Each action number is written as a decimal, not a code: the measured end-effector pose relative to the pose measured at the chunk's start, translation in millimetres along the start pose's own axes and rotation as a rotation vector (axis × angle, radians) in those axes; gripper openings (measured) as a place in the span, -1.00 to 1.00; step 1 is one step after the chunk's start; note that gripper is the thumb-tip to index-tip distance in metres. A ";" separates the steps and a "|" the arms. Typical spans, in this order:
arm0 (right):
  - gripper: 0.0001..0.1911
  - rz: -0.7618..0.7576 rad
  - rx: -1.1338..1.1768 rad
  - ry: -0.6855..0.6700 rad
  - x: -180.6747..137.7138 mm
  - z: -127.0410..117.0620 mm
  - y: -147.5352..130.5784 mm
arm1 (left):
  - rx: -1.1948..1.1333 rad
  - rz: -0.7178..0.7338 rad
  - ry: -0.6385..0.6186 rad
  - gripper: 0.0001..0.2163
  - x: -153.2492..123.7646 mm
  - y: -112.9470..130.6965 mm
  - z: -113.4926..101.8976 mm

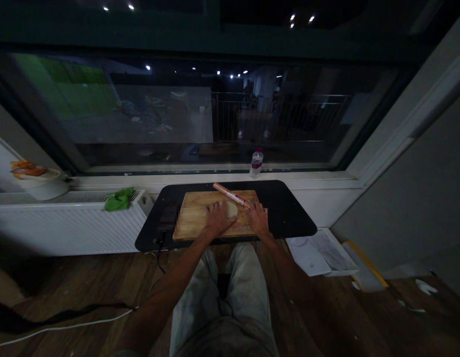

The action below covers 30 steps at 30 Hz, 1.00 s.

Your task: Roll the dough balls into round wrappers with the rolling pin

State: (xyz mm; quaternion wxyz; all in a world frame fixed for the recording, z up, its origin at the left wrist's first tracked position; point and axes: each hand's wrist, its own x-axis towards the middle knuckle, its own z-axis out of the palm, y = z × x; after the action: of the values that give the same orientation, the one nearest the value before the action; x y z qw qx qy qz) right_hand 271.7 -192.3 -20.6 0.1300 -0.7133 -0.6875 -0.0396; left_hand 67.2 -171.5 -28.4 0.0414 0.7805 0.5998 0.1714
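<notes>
A pale, flattened round of dough (231, 210) lies on the wooden cutting board (194, 203). My left hand (217, 219) curves round its left and near edges, index finger and thumb against it, the other fingers slightly blurred. A wooden rolling pin (230, 193) with a red and white label rests slantwise behind the dough, its far end past the board's back edge. Its near end meets my right hand (258, 219), whose thumb and fingers close on it at the board's right side.
The board sits on a small black table (289, 213) above my knees. A dark, partly blurred object (167, 215) with a cable is left of it. A water bottle (256, 163) stands on the windowsill. A green cloth (118, 199) and a white pot (47, 186) are on the radiator (66, 228).
</notes>
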 end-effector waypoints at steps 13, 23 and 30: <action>-0.48 0.019 0.009 -0.003 -1.4 0.1 -1.0 | -0.188 0.316 -0.144 0.03 37.2 -62.4 -11.7; -0.47 0.007 -0.028 -0.030 -3.1 -5.1 -1.4 | -0.303 0.098 0.082 0.02 -7.6 -56.9 20.7; -0.46 -0.005 -0.018 -0.022 -2.4 -1.6 0.7 | -0.448 -0.040 0.220 -0.48 -16.8 -69.2 8.7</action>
State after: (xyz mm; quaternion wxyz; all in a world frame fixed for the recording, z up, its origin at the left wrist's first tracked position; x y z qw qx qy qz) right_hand 272.5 -195.0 -19.8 0.1159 -0.7133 -0.6901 -0.0384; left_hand 2.5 -167.1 -58.9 0.1509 0.7166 0.5629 0.3833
